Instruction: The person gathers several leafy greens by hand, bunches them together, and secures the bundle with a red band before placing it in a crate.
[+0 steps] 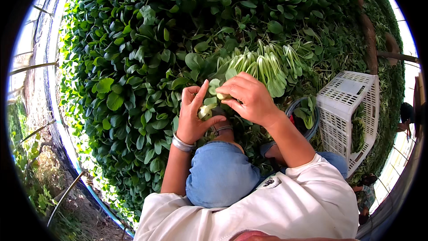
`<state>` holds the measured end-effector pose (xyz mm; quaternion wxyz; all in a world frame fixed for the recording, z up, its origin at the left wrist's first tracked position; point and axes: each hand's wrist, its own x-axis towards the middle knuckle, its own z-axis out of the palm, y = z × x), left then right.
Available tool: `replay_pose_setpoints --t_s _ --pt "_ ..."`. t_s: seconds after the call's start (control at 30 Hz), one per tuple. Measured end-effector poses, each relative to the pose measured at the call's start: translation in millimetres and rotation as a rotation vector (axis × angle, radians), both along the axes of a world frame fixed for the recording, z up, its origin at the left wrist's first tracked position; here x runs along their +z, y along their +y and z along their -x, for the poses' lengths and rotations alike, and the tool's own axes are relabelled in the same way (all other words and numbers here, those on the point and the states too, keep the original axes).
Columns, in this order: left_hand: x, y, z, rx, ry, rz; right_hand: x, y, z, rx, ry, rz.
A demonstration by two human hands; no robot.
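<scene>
Between thumb and fingers, my left hand (194, 117) holds a small leafy green plant (206, 109) with a pale stem base. Beside it on the right, my right hand (249, 98) pinches a pale green leaf or stalk (222, 95) between thumb and fingertips. Just beyond my hands, a row of picked leafy greens (260, 63) lies with pale stem bases pointing away from me and leaves towards me. Standing green plants (133, 73) grow densely ahead and to the left.
A white perforated plastic crate (347, 88) with greens inside lies tipped on its side at right. Next to it sits a round container (316, 125) holding greens. A brown pole or trunk (367, 36) runs beyond the crate. Other people (367, 190) are at the far right edge.
</scene>
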<state>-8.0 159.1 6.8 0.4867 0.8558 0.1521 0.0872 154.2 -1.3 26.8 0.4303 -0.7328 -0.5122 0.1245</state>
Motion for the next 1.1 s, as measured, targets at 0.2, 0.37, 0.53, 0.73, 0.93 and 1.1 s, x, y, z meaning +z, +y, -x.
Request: replay_pose_setpoints --t_s 0.2,0.37,0.53,0.73,0.93,1.1 --pt "-6 -16 5 -0.15 -0.104 0.216 11 -19 38 -0.014 0.225 -0.011" --pt "-15 -34 10 -0.131 -0.064 0.863 4 -28 60 -0.12 0.528 -0.118" --pt "-19 -24 14 -0.077 0.288 0.818 -47 -51 46 -0.058 0.976 -0.008" --pt "-29 -30 -16 -0.203 -0.004 0.148 -162 -49 -22 -0.934 0.335 0.365" --pt "-55 -40 -23 -0.17 0.181 0.693 -208 -36 -27 -1.027 0.144 0.347" --pt "-81 -52 -36 -0.044 0.207 0.535 -211 -61 -14 -0.918 0.085 0.182"
